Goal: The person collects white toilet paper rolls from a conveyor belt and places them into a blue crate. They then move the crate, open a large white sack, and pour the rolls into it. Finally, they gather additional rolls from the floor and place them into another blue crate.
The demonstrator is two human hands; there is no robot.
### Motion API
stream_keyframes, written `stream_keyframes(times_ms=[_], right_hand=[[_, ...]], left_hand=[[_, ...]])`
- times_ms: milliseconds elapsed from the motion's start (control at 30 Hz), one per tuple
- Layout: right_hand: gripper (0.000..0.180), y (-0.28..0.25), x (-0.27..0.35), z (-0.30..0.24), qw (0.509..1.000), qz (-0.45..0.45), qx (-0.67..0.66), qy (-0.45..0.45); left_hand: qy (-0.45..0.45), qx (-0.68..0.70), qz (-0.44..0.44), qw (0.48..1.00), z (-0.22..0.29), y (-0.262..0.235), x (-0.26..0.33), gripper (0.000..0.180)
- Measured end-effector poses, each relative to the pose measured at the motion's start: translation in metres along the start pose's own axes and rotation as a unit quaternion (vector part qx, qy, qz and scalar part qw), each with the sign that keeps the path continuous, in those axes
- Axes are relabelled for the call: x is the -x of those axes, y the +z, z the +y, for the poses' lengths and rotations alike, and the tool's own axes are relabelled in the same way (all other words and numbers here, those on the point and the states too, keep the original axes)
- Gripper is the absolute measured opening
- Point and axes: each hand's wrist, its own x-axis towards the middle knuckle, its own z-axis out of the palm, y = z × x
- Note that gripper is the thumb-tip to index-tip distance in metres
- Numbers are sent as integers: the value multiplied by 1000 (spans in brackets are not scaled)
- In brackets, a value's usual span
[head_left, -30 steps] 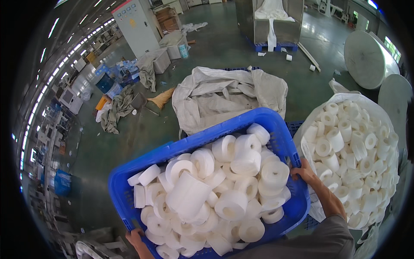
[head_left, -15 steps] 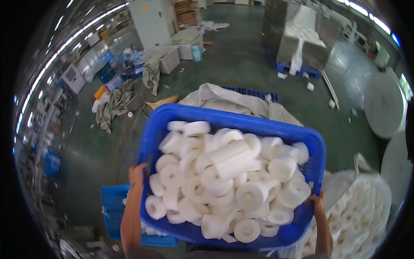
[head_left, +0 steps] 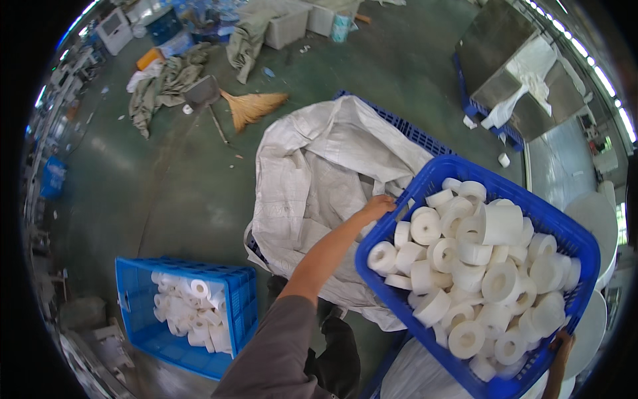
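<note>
Over on the green workshop floor (head_left: 166,193), the biggest thing around is the crumpled white woven bulk sack (head_left: 319,173), spread open below the big blue slotted plastic crate (head_left: 425,189) that's held up in the air at the right of the view, piled high with white foam-like rolls (head_left: 478,266). Left hand (head_left: 377,206) is clamped on the crate's near-left rim, right hand (head_left: 559,346) hooked over the far lower corner, so they're well apart, one per end. I'd guess the rolls are light and a bit squishy, but loose, so they'll shift and tumble if the crate tips. The crate itself looks stiff, and the rims at opposite ends seem the sensible grab spots. Lower left, a second blue plastic crate (head_left: 143,312) sits on the floor, part-filled with similar rolls, and a straw broom (head_left: 256,106) lies beyond the sack.
</note>
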Motion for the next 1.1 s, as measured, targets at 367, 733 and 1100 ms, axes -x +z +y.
stream_keyframes(times_ms=[367, 733, 1100], right_hand=[[14, 448, -30, 19, 973, -69, 222, -10], [42, 579, 46, -71, 942, -149, 300, -1], [44, 887, 276, -148, 626, -308, 528, -484]], left_hand=[[-408, -336, 383, 758, -212, -414, 1, 107], [-89, 187, 420, 883, 9, -350, 135, 36], [21, -66, 400, 914, 112, -293, 205, 29]])
